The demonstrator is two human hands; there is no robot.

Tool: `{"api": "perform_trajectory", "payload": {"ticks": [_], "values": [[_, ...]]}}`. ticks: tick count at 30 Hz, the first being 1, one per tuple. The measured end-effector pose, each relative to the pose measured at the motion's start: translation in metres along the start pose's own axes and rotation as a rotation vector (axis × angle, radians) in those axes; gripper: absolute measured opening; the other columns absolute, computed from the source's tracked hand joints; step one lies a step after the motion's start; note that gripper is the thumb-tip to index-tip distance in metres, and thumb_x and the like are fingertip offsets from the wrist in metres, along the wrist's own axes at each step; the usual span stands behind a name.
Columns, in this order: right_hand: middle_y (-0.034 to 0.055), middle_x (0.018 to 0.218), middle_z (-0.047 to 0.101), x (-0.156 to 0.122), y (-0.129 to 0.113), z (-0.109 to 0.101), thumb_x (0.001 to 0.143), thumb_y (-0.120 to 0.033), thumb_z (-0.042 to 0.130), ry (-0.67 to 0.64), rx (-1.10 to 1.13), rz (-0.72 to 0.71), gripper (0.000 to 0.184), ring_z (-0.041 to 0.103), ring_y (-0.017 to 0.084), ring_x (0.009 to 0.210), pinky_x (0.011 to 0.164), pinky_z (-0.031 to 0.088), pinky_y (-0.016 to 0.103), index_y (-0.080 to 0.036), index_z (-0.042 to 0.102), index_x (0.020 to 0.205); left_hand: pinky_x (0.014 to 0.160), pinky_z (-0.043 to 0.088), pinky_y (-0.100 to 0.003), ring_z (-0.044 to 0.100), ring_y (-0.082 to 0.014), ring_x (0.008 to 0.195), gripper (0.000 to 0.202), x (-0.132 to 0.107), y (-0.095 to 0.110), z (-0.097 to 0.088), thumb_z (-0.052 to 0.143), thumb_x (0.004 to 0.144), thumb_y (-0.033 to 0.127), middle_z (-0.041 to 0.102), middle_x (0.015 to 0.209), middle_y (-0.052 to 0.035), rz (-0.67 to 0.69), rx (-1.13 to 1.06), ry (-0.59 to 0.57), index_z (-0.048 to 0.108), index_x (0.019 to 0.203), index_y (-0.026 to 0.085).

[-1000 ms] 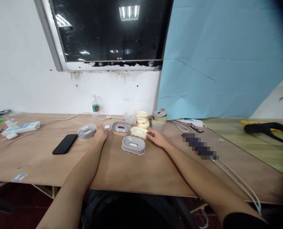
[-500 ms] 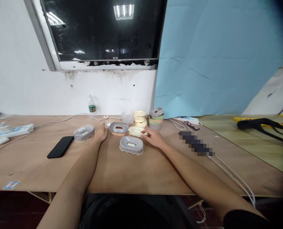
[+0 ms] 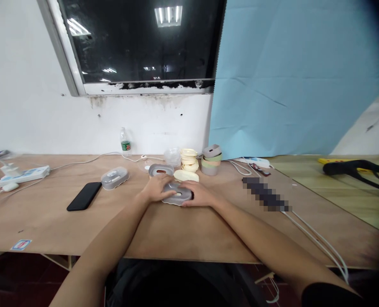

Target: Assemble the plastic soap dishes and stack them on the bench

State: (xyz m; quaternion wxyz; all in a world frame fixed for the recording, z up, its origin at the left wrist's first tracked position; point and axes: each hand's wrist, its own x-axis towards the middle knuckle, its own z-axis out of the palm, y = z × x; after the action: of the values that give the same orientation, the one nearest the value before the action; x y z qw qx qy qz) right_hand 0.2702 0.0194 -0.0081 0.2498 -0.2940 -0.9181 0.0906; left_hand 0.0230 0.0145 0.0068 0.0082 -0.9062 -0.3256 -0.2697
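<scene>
In front of me on the table lies a grey oval soap dish with a slot in its middle and a wavy pale lower edge. My left hand is closed over its left side, thumb reaching across the top. From the right, my right hand grips the opposite end. Just behind sit another grey soap dish, partly covered by my left hand, and a cream oval tray. A third grey soap dish rests farther left with a round white thing on it.
Cream trays are stacked behind, beside a stack of grey and green oval shells. A black phone lies left, near a power strip. A plastic bottle stands by the wall. White cables cross the right side.
My left hand has come right from beside the left dish, and my right hand has left the cream tray. Both now hold the front grey soap dish.
</scene>
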Motion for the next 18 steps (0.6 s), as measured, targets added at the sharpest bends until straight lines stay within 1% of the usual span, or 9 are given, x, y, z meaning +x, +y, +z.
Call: {"api": "perform_trajectory", "payload": {"ticks": [2, 4, 8, 11, 12, 13, 15, 17, 18], "values": [[0.009, 0.118, 0.063, 0.0, 0.003, 0.002, 0.07, -0.051, 0.069, 0.073, 0.033, 0.016, 0.055, 0.058, 0.027, 0.108, 0.095, 0.044, 0.039, -0.022, 0.061, 0.116, 0.102, 0.039, -0.04, 0.054, -0.0267, 0.115, 0.064, 0.004, 0.01, 0.003, 0.054, 0.079, 0.062, 0.06, 0.122, -0.0121, 0.069, -0.025, -0.042, 0.052, 0.127, 0.018], [0.0085, 0.115, 0.065, 0.0, 0.006, 0.004, 0.074, -0.048, 0.066, 0.142, 0.09, 0.04, 0.048, 0.059, 0.025, 0.106, 0.093, 0.045, 0.038, -0.021, 0.061, 0.113, 0.101, 0.04, -0.04, 0.054, -0.0269, 0.115, 0.067, 0.004, 0.016, 0.005, 0.054, 0.079, 0.063, 0.059, 0.123, -0.0126, 0.076, -0.022, -0.03, 0.051, 0.128, 0.018], [0.0098, 0.115, 0.064, 0.0, 0.009, 0.005, 0.079, -0.047, 0.06, 0.259, 0.218, 0.089, 0.042, 0.06, 0.026, 0.104, 0.089, 0.047, 0.039, -0.019, 0.061, 0.11, 0.102, 0.039, -0.043, 0.052, -0.0288, 0.118, 0.074, 0.002, 0.015, 0.003, 0.056, 0.075, 0.067, 0.055, 0.126, -0.0143, 0.064, 0.022, 0.031, 0.047, 0.131, 0.018], [0.0104, 0.114, 0.065, 0.001, 0.009, 0.004, 0.083, -0.05, 0.055, 0.317, 0.317, 0.107, 0.038, 0.061, 0.026, 0.101, 0.085, 0.049, 0.038, -0.019, 0.064, 0.102, 0.102, 0.039, -0.044, 0.049, -0.0305, 0.12, 0.089, 0.002, 0.013, 0.003, 0.061, 0.068, 0.07, 0.051, 0.131, -0.016, 0.103, 0.031, 0.067, 0.039, 0.136, 0.017], [0.01, 0.111, 0.066, 0.001, 0.009, 0.004, 0.083, -0.051, 0.054, 0.338, 0.347, 0.12, 0.038, 0.062, 0.025, 0.099, 0.084, 0.049, 0.038, -0.019, 0.065, 0.1, 0.102, 0.039, -0.044, 0.048, -0.0308, 0.121, 0.091, 0.002, 0.012, 0.003, 0.062, 0.068, 0.069, 0.049, 0.133, -0.0165, 0.109, 0.03, 0.082, 0.035, 0.138, 0.017], [0.0093, 0.107, 0.068, 0.002, 0.009, 0.004, 0.083, -0.054, 0.053, 0.365, 0.376, 0.139, 0.04, 0.063, 0.025, 0.096, 0.083, 0.05, 0.038, -0.019, 0.065, 0.097, 0.102, 0.039, -0.045, 0.048, -0.0308, 0.122, 0.09, 0.002, 0.011, 0.003, 0.061, 0.071, 0.067, 0.049, 0.134, -0.017, 0.103, 0.03, 0.109, 0.033, 0.139, 0.016], [0.0077, 0.094, 0.07, 0.004, 0.01, 0.006, 0.083, -0.061, 0.049, 0.438, 0.457, 0.206, 0.046, 0.065, 0.025, 0.086, 0.077, 0.053, 0.038, -0.019, 0.067, 0.091, 0.101, 0.039, -0.044, 0.047, -0.0298, 0.122, 0.08, 0.002, 0.009, 0.003, 0.057, 0.079, 0.058, 0.048, 0.134, -0.0174, 0.059, 0.043, 0.195, 0.03, 0.14, 0.015], [0.0068, 0.081, 0.07, 0.006, 0.012, 0.008, 0.083, -0.068, 0.041, 0.512, 0.593, 0.3, 0.056, 0.065, 0.024, 0.074, 0.066, 0.055, 0.038, -0.019, 0.067, 0.086, 0.098, 0.041, -0.042, 0.05, -0.0275, 0.118, 0.065, 0.001, 0.004, 0.003, 0.052, 0.086, 0.048, 0.051, 0.13, -0.0169, -0.019, 0.07, 0.295, 0.032, 0.139, 0.014], [0.007, 0.077, 0.07, 0.008, 0.014, 0.01, 0.083, -0.071, 0.037, 0.535, 0.676, 0.345, 0.06, 0.066, 0.024, 0.07, 0.061, 0.056, 0.038, -0.019, 0.067, 0.087, 0.095, 0.043, -0.041, 0.053, -0.0261, 0.113, 0.059, 0.001, 0.001, 0.004, 0.049, 0.088, 0.044, 0.055, 0.125, -0.0161, -0.067, 0.083, 0.334, 0.035, 0.137, 0.014]]}}
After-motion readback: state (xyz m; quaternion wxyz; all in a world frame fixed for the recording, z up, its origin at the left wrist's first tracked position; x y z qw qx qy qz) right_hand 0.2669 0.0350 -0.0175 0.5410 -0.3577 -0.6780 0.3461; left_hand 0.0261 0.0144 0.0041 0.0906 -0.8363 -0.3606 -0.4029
